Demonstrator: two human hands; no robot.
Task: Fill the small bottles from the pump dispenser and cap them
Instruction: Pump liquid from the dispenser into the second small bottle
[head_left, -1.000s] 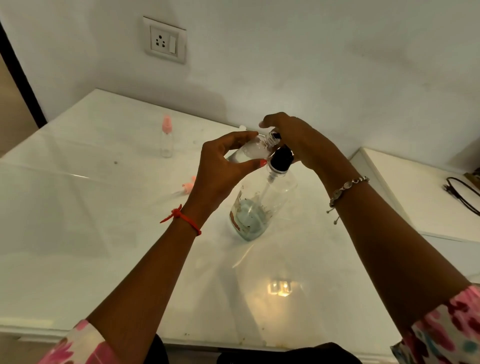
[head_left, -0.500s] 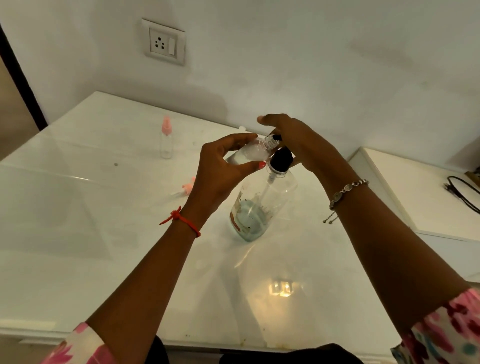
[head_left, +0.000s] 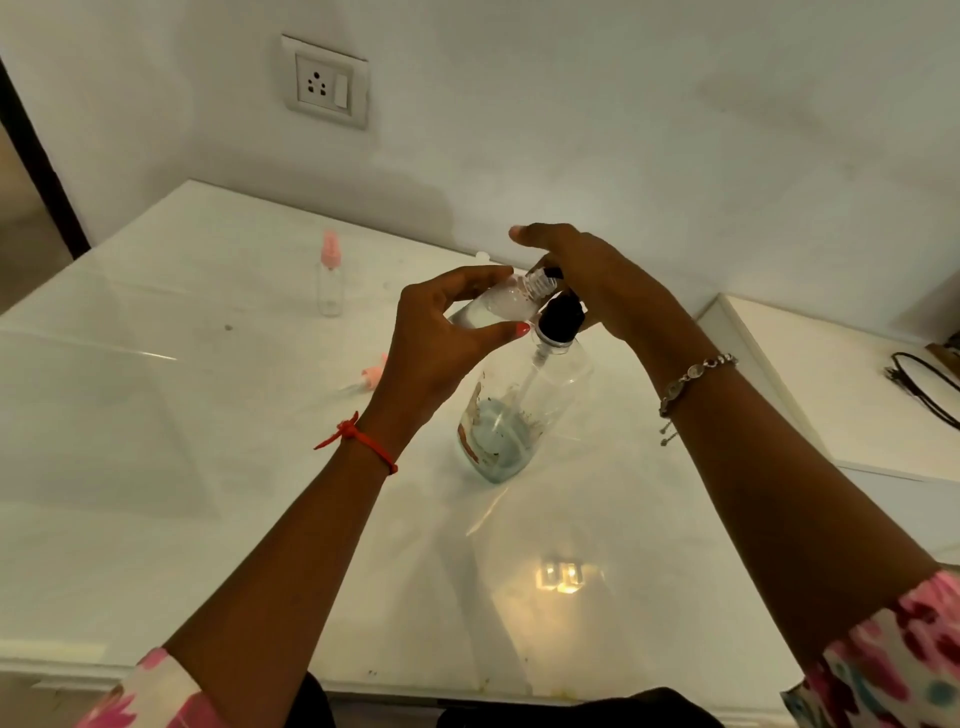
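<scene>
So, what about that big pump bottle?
The pump bottle is clear plastic with a black pump head and a thin tube running down inside. It stands on the white table, seemingly holding only a little liquid at the bottom. The right hand rests on the head; the left hand holds a small bottle at its spout.

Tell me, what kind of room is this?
Probably a room in a home: a glossy white tabletop, a white wall socket with a switch, and a black cable lying on a white side cabinet.
</scene>
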